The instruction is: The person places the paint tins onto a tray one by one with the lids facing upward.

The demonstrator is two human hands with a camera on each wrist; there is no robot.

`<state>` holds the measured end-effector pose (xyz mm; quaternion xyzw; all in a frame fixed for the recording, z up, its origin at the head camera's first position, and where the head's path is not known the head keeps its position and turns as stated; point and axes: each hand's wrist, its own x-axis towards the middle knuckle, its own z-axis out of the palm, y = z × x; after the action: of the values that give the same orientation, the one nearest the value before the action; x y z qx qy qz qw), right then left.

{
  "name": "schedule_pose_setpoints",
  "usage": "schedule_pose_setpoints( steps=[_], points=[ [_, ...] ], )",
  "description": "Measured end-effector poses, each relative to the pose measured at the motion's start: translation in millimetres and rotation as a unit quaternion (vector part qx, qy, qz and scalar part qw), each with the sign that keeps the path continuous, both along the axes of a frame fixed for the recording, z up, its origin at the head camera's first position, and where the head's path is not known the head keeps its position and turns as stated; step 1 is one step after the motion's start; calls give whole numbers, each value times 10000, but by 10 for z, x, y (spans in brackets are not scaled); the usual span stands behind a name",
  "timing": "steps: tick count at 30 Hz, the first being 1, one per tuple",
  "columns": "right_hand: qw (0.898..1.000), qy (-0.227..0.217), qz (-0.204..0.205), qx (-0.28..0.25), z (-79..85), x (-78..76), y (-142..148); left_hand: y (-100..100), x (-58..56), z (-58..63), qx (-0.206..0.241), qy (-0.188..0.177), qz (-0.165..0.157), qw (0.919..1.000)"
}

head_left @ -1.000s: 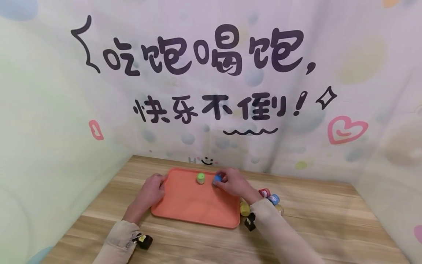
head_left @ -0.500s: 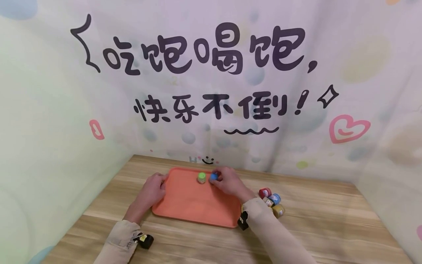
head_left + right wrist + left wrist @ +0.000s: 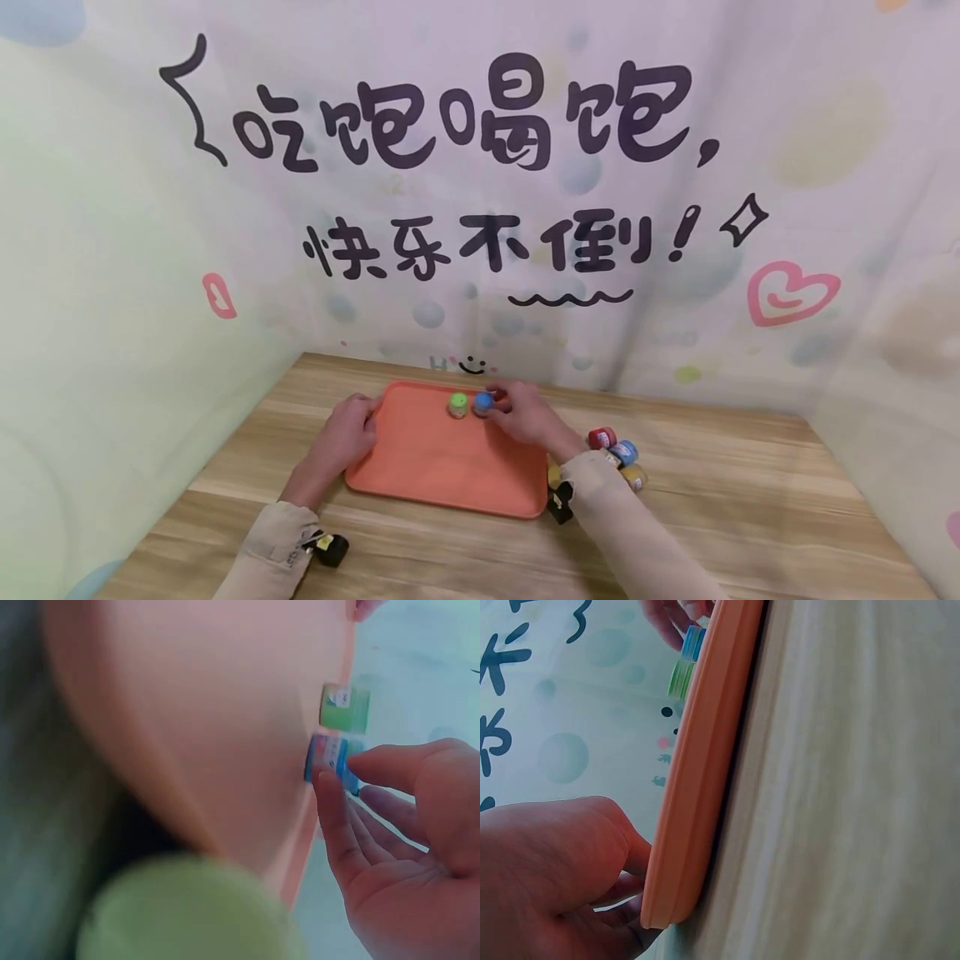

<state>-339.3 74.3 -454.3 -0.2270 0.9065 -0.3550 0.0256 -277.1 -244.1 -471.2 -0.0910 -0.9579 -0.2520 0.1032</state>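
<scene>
A small jar with a green lid point(image 3: 458, 405) and a blue-lidded one point(image 3: 483, 404) stand side by side near the far edge of an orange tray point(image 3: 442, 458). At the blue-lidded jar's right side is my right hand point(image 3: 525, 412), thumb and index finger loosely spread. In the right wrist view, that thumb overlaps the front of the blue jar point(image 3: 324, 756) and the index fingertip is at its lid. My left hand point(image 3: 347, 435) grips the tray's left edge; in the left wrist view, its fingers curl beneath the tray rim point(image 3: 694, 772).
Right of the tray, several more jars lie close together on the wooden table point(image 3: 720, 492), including a red one point(image 3: 602, 437), a blue one point(image 3: 624, 452) and a yellow-brown one point(image 3: 634, 477). A printed cloth point(image 3: 480, 333) hangs behind the table.
The blue-lidded jar has moved left to beside the green-lidded one. Over the last half second my right hand has loosened and shifted slightly right, showing more of the jar. My left hand stays put.
</scene>
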Motion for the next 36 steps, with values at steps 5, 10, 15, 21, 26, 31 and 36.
schedule_pose_setpoints(
  steps=[5, 10, 15, 21, 26, 31, 36],
  points=[
    [10000, -20, -18, 66, 96, 14, 173, -9, -9, -26, 3, -78, 59, 10000],
    [10000, -10, 54, -34, 208, 30, 381, -20, 1, -37, 33, -4, 27, 10000],
    [9997, 252, 16, -69, 267, 36, 585, -34, 11, -43, 27, 29, 28, 10000],
    [9985, 537, 79, 49, 323, 83, 824, -24, 9, -48, 23, -44, 91, 9999],
    [9979, 599, 161, 199, 353, 149, 968, -21, -4, -39, -9, 7, 74, 10000],
    [9970, 530, 150, 538, 292, 162, 1137, -11, 4, -30, -10, -16, 75, 10000],
    [9949, 400, 118, 913, 289, 208, 1341, 2, 6, -14, -2, 29, 53, 10000]
  ],
)
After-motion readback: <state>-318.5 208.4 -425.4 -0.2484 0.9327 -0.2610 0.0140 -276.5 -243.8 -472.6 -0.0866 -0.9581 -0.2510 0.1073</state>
